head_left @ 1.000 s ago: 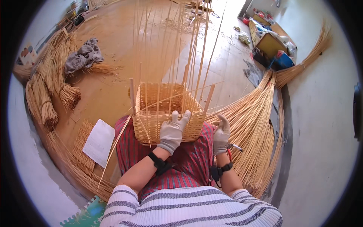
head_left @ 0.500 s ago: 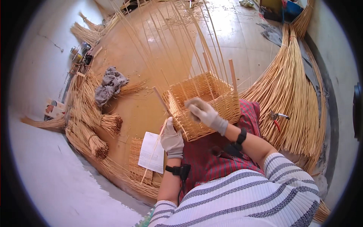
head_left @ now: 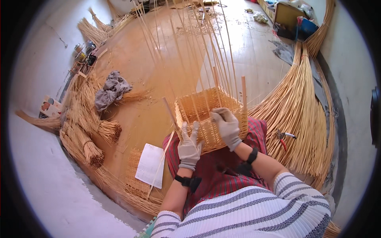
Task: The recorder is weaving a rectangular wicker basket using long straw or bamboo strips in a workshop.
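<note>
A square woven wicker basket (head_left: 214, 137) rests on my lap over a red checked cloth (head_left: 256, 137), with long thin upright stakes and thicker wooden corner posts (head_left: 244, 93) rising from it. My left hand (head_left: 189, 147), in a pale work glove, lies against the near wall by the left corner, fingers spread. A loose pale wicker strand (head_left: 162, 160) hangs down beside it. Also gloved, my right hand (head_left: 227, 127) is closed at the near rim, fingertips pinched together by the stakes. What is between those fingertips is too small to make out.
Bundles of wicker rods (head_left: 93, 154) and a grey cloth (head_left: 113, 90) lie to the left. A paper sheet (head_left: 151, 164) sits on a woven panel (head_left: 133, 174). On the right, red-and-white-handled pruning shears (head_left: 285, 137) rest on a large spread of long rods (head_left: 305, 131).
My right hand has moved right and slightly down along the near rim. The left has shifted right, its fingers now spread over the wall. The view has tilted a little.
</note>
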`<state>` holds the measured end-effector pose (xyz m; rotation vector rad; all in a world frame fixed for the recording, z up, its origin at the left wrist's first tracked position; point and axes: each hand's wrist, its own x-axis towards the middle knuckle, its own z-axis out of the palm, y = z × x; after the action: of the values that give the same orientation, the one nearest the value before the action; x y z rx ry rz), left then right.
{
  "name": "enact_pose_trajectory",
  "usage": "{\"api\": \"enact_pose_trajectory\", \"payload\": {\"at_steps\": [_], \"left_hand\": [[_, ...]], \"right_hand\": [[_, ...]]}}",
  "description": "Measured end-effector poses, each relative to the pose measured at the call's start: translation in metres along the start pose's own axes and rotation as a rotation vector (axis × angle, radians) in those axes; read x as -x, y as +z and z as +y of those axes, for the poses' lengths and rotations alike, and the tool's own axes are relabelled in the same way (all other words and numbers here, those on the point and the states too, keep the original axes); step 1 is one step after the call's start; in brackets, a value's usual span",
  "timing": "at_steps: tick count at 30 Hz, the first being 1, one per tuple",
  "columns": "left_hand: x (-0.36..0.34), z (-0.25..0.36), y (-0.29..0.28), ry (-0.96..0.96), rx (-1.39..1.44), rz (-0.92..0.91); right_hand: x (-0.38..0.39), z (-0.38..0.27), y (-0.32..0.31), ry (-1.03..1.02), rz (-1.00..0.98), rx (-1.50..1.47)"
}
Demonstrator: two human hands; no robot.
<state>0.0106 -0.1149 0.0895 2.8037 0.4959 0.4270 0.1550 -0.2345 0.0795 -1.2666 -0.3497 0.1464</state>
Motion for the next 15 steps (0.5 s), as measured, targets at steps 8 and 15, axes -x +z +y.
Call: {"api": "enact_pose_trajectory", "payload": {"at_steps": [8, 15], "left_hand": [[-0.008, -0.003, 0.023, -0.032, -0.169, -0.011], [-0.018, 0.049, 0.027, 0.134, -0.026, 0.079]], "right_hand": [[-0.057, -0.022, 0.030, -0.348, -0.204, -0.039], [0.003, -0.005, -0.058, -0.344, -0.026, 0.474]]}}
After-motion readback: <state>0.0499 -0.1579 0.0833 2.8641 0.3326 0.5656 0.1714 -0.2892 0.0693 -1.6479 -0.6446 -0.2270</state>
